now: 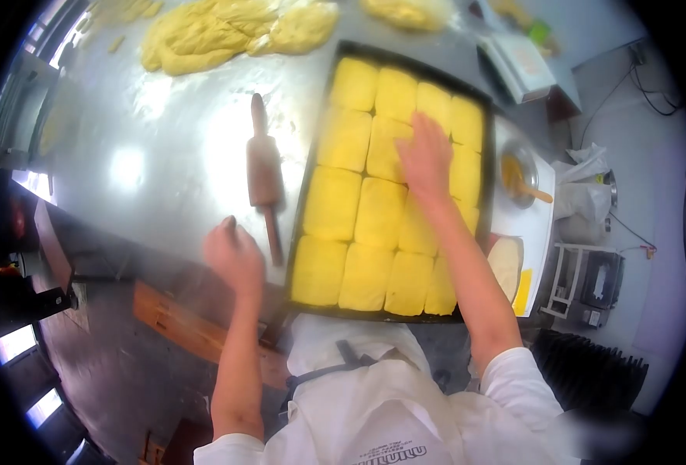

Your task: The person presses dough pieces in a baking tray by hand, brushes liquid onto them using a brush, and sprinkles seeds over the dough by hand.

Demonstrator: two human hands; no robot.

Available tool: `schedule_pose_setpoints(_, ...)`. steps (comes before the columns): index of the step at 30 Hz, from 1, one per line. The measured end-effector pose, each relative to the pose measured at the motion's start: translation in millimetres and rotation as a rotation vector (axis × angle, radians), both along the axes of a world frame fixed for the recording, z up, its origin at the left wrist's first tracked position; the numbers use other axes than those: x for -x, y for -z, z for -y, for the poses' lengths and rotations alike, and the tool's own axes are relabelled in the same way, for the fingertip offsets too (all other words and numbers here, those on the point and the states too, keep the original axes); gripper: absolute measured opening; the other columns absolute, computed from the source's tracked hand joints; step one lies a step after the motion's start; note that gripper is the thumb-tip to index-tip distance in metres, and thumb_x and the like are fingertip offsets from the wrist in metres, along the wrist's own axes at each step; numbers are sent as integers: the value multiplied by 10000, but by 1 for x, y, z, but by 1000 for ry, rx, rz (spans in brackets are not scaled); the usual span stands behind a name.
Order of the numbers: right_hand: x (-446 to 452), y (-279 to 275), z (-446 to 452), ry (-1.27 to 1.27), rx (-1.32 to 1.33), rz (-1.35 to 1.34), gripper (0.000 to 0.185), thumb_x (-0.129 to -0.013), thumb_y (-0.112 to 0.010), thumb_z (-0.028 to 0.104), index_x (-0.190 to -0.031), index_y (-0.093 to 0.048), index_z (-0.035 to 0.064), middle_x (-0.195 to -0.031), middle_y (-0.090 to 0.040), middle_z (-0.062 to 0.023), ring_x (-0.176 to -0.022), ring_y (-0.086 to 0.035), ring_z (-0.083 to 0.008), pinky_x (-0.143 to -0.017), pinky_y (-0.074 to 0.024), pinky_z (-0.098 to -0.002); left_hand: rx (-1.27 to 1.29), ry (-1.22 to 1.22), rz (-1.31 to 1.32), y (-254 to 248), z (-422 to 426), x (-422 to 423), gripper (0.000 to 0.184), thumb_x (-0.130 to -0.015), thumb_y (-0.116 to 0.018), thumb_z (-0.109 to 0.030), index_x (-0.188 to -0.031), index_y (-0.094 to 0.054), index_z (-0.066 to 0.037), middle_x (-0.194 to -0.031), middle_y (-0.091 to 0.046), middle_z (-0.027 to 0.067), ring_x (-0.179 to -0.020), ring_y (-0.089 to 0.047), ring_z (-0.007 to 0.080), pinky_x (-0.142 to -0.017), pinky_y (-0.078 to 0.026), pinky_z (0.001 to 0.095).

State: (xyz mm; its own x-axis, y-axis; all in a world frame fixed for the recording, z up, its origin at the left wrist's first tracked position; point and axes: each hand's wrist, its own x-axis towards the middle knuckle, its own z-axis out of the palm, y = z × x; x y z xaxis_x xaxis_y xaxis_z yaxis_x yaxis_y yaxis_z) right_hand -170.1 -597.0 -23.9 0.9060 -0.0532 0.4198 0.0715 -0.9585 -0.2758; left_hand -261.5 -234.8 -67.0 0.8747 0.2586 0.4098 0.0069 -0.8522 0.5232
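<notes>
Arrangement of hands and dough on a metal tabletop (pixel 180 128). The dark rectangular tray (pixel 307 194) carries yellow dough pieces (pixel 335 203), flattened and set closely in rows. The right hand (pixel 428 159) is over the upper middle of the tray, its fingers released, with thumb and forefinger parted above the pieces; contact with the dough cannot be determined. The left hand (pixel 234 252) is apart from the tray, near the tabletop's front edge, its fingers curled; whether they grasp anything cannot be told. A wooden rolling pin (pixel 265 174) lies between the left hand and the tray. Beyond it lies a larger dough mass (pixel 203 39). Right of the tray, a metal bowl (pixel 507 172) contains a spoon (pixel 537 193).
</notes>
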Motion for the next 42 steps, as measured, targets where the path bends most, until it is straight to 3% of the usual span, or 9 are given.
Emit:
schedule_pose_setpoints(1, 9, 4, 5, 2, 37, 23, 567, -976, -659, 312, -1426, -502, 4, -1454, -538, -213, -1340, -478, -436, -1111, -348, -548, 5, 3, -2, 0, 1, -1, 186, -918, -635, -38, -1101, -670, -28, -1050, -643, 120, -1000, -586, 331, -894, -458, 428)
schedule_pose_setpoints(7, 72, 13, -13, -87, 51, -205, 632, -995, -630, 382, -1482, -465, 14, -1524, -480, -183, -1423, -407, -410, -1177, -284, -559, 37, 19, -20, -4, 4, -1, 190, -916, -641, -55, -1102, -678, -34, -1056, -650, 119, -1001, -589, 330, -903, -458, 431)
schedule_pose_setpoints(13, 76, 21, -39, -94, 48, -285, 729, -1003, -584, 491, -1545, -401, 41, -1611, -396, -127, -1508, -312, -357, -1234, -188, -554, 37, 14, -32, -4, 5, 0, 195, -913, -641, -50, -1103, -679, -31, -1060, -652, 115, -1012, -594, 325, -919, -461, 431)
schedule_pose_setpoints(19, 73, 19, -46, -112, 113, -354, 753, -996, -565, 547, -1549, -408, 61, -1625, -378, -108, -1519, -290, -361, -1239, -160, -568, 35, 11, -26, -2, 5, -1, 202, -910, -644, -47, -1108, -679, -31, -1059, -653, 112, -1012, -596, 317, -923, -461, 429)
schedule_pose_setpoints(31, 73, 15, -42, -161, 75, -351, 679, -990, -587, 518, -1524, -462, 117, -1584, -428, -108, -1491, -322, -377, -1218, -187, -599, -14, 32, -39, -6, 10, -1, 210, -901, -620, -23, -1104, -673, -13, -1058, -660, 125, -1028, -599, 336, -913, -466, 437)
schedule_pose_setpoints(37, 56, 1, -16, -81, -86, -192, 697, -983, -625, 473, -1502, -448, 44, -1534, -483, -151, -1457, -390, -361, -1219, -224, -559, -29, 46, -65, -8, 8, -1, 212, -902, -603, -19, -1105, -666, -11, -1057, -660, 124, -1039, -592, 328, -929, -456, 434)
schedule_pose_setpoints(42, 17, 9, 2, -5, -9, -161, 704, -985, -633, 449, -1507, -435, 19, -1548, -467, -170, -1456, -394, -362, -1216, -247, -545, -34, 59, -74, -6, 8, -3, 209, -904, -602, -20, -1102, -666, -6, -1064, -662, 123, -1036, -591, 323, -938, -450, 426)
